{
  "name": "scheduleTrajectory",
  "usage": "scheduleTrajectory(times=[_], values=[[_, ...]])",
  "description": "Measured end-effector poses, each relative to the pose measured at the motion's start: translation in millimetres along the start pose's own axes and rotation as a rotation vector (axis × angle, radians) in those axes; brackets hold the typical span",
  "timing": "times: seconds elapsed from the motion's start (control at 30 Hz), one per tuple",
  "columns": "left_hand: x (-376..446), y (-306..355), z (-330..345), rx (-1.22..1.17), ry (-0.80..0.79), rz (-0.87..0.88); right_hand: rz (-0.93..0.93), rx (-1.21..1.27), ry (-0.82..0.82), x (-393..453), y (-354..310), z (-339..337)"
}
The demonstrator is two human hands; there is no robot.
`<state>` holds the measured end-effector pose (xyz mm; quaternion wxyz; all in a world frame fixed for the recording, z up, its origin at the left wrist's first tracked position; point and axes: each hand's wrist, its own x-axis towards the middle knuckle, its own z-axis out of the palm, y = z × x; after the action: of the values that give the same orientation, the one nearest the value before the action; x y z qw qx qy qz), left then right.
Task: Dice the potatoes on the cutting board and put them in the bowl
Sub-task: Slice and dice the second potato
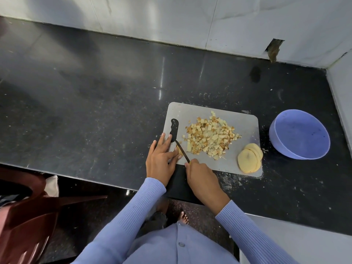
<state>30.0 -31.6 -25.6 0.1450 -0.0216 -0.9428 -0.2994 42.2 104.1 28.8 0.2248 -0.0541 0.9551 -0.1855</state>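
Grey and rectangular, the cutting board lies right of centre in the head view, on a dark speckled table that runs beneath a pale wall across the upper frame. On the middle of the board sits a loose heap of diced potato, pale cubes with browned edges. At the board's lower right corner a small stack of round potato slices leans, overlapping, partly over the board's edge. Just right of the board, apart from it, stands a lilac bowl; no dice show inside it. At the board's left edge the left hand lies with fingers straight and spread, its grip apart, fingertips pressing on a small piece of potato (mostly hidden under them). A dark cut-out handle hole in the board shows just above those fingers. The right hand, lower centre, has its grip clamped round the handle of a knife, whose thin dark blade slants up and left to meet the piece under the left fingers. Both arms wear lilac ribbed sleeves. A reddish-brown plastic chair fills the lower left corner.
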Motion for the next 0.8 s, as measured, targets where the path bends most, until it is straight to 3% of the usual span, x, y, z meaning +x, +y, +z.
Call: scheduleTrajectory(times=[0.5, 0.8], values=[[-1, 8, -2, 0.084, 0.043, -0.009, 0.030, -0.141, -0.057, -27, 12, 4], [-2, 6, 1, -0.007, 0.017, -0.087, 0.093, -0.031, -0.025, -35, 23, 2]])
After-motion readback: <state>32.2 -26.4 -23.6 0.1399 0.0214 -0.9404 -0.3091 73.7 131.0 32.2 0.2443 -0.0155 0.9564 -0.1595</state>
